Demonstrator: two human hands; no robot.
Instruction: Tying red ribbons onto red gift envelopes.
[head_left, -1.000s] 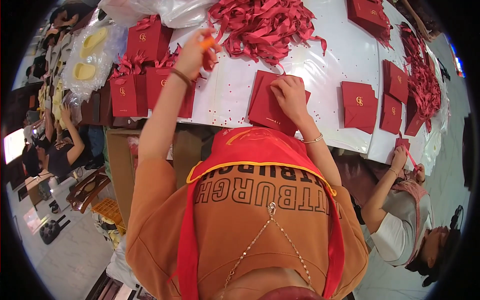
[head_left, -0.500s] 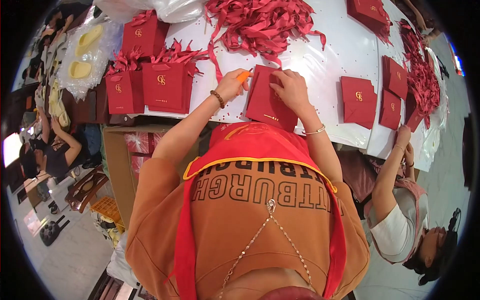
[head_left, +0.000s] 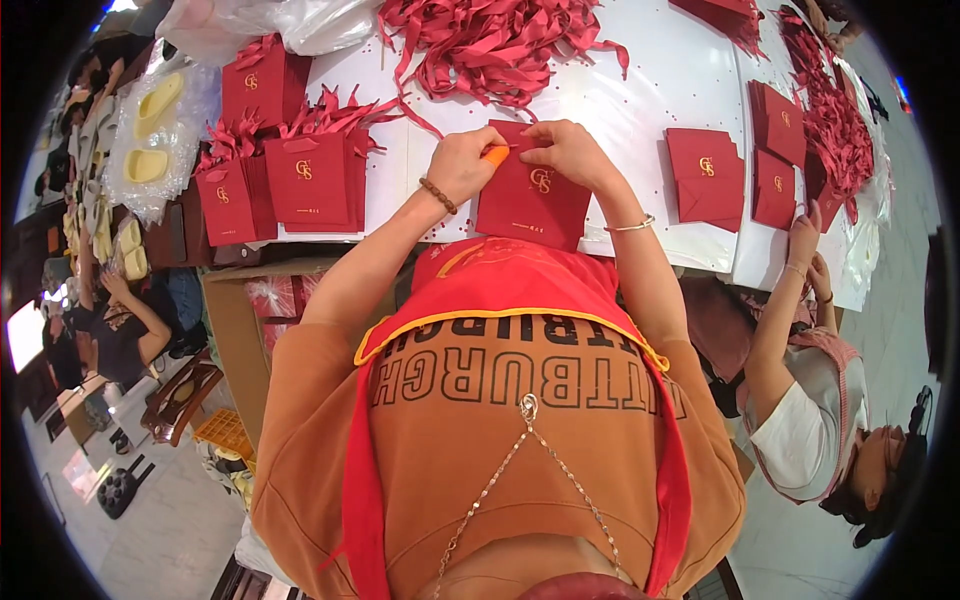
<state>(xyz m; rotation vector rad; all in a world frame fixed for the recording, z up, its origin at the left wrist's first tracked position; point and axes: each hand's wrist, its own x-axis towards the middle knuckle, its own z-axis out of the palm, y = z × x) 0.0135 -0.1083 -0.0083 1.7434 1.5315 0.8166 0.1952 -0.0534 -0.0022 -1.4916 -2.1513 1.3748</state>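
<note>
A flat dark-red paper gift bag (head_left: 530, 212) with a gold emblem lies at the table's near edge, in front of my apron. My left hand (head_left: 462, 165) is closed around a small orange-handled tool (head_left: 496, 156) at the bag's upper left; the tool's tip is too small to make out. At the upper right of the same bag, my right hand (head_left: 570, 152) pinches its top edge between thumb and fingers. Just beyond both hands, a loose strand runs from a heap of red ribbons (head_left: 490, 45).
Bags with tied ribbons (head_left: 310, 185) stand at the left. Flat bags (head_left: 705, 180) lie on the right of the white table (head_left: 640, 100). Another person's hands (head_left: 806, 238) work at the right edge. A cardboard box (head_left: 232, 320) sits below the table's left side.
The bag has turned more upright, and its gold emblem now shows between my hands. Both hands have drawn closer together at its top edge. My left hand still holds the orange tool.
</note>
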